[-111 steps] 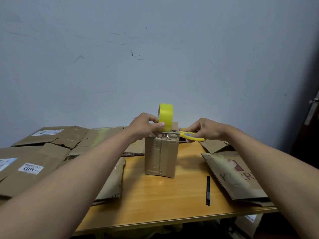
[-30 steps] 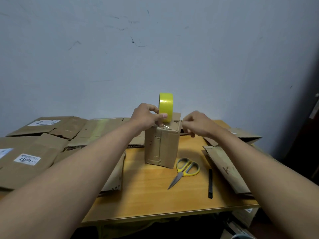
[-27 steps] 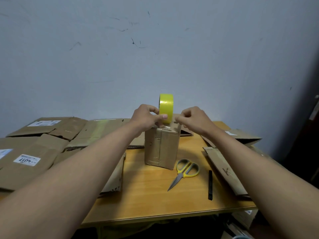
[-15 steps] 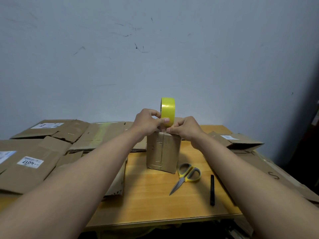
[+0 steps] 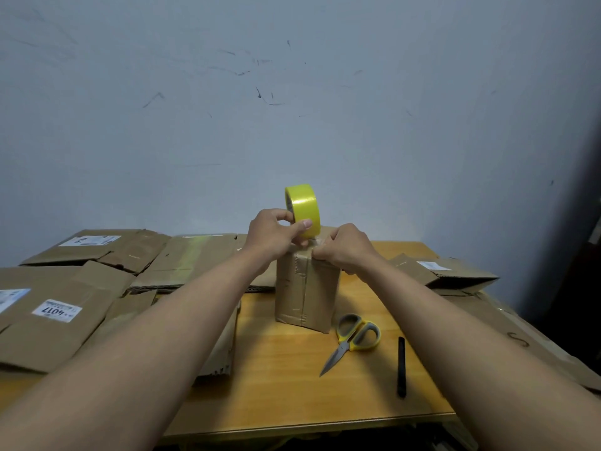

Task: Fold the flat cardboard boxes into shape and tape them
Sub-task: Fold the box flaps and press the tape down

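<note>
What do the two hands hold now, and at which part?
Left hand pinches the yellow tape roll at its lower rim. Right hand presses the box top edge.

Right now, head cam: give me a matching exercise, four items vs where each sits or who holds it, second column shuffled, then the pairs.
Column 1
1. tape roll
2. scissors
3. black pen
4. folded box

Column 2
A. upright mid-table, right hand at its top edge
B. lying on the table, right of the scissors
C. held on edge by the left hand above the box
D. flat on the table, just right of the box base

Pairs: 1-C, 2-D, 3-B, 4-A
</note>
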